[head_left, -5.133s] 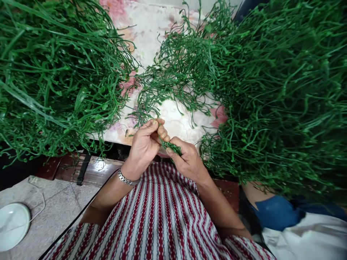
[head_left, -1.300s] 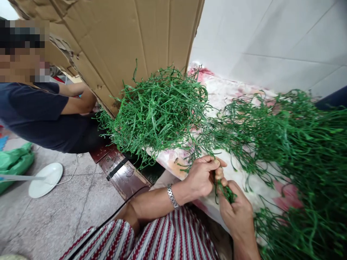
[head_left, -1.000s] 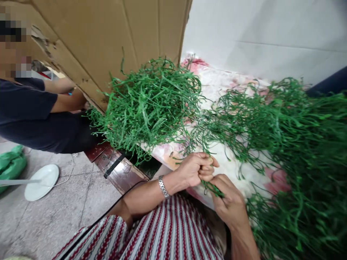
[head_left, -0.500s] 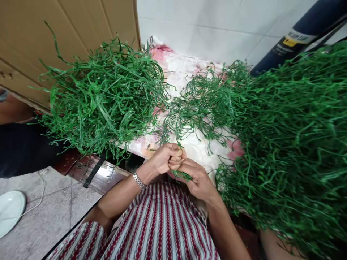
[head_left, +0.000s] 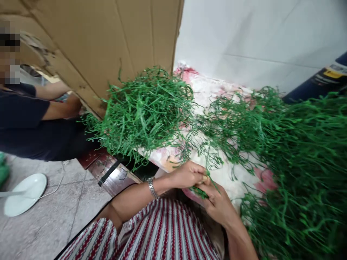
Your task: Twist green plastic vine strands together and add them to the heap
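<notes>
My left hand, with a metal watch on its wrist, pinches the end of a thin green stem just above my right hand. My right hand is closed around a small bunch of green stems, whose ends stick out below the fingers. Both hands meet at the table's near edge, touching or nearly so. A loose heap of green stems lies ahead to the left. A larger pile fills the right side. Whether the stems are real or artificial I cannot tell.
Scattered stems lie on the floral tabletop between the heaps. Brown cardboard stands behind the left heap. A dark blue tube leans at the right wall. Another person sits at left, above a white round base on the floor.
My view has swung left, so everything sits further right and lower, and the other person shows more. My hands have loosened from their tight clasp, and a stem now sticks out between them.
</notes>
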The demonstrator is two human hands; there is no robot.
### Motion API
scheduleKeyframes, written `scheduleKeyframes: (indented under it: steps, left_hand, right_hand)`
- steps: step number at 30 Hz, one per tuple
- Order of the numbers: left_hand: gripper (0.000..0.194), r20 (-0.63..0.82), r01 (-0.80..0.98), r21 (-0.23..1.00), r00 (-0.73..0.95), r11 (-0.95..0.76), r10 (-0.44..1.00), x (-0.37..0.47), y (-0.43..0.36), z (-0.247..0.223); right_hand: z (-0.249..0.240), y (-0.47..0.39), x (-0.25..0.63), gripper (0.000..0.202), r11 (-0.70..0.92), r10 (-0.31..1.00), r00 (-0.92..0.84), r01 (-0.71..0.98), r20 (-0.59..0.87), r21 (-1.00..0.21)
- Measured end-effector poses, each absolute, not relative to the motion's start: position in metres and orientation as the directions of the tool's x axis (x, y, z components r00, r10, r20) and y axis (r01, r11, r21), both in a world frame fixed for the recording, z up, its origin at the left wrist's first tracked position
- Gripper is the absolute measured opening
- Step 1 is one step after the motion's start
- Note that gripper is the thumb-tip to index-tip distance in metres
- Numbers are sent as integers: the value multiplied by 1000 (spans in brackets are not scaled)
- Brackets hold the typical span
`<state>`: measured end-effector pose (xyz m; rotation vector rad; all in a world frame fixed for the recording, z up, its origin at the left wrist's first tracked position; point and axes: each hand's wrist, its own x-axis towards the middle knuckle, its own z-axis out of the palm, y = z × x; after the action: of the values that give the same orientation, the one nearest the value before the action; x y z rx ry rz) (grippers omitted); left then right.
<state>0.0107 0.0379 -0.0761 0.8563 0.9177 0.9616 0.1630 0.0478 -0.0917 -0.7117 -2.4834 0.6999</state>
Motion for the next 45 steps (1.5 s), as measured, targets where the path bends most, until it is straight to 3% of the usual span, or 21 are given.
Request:
scheduleKeyframes:
  steps: [6,11,17,21,25,29,33,39,45]
  left_hand:
    - [35,-74,-33,995,345,90,936,7,35,-74]
    - [30,124,80,984,326,-158,937,5,34,-75]
    - [24,-24,-365,929,98,58,995,16,43,-76]
    - [31,-100,-563,824,-40,60,994,28,48,-70]
    - [28,-185,-694,705,18,145,983,30,48,-69]
    - [25,-277,-584,735,207,346,938,21,44,-74]
    - [22,-282,-435,820,260,373,923,15,39,-79]
    - [25,-200,-47,974,284,222,938,11,37,-83]
    - [19,-113,75,993,282,95,953,5,35,-80]
  right_hand:
    - [-97,56,162,23,783,567,-754,368,331,-502]
    - [-103,59,163,19,782,590,-727,407,351,-473]
    - [-101,55,158,15,625,712,-652,419,261,-658]
    - [-96,48,157,17,459,827,-535,468,171,-755]
    - [-89,43,160,21,421,830,-536,417,156,-806]
    - [-86,41,164,16,457,747,-653,373,121,-808]
    - [-90,42,168,15,574,668,-735,410,116,-709]
    - [-92,41,169,20,705,583,-806,437,106,-559]
    - [-79,38,173,17,609,666,-734,434,131,-664]
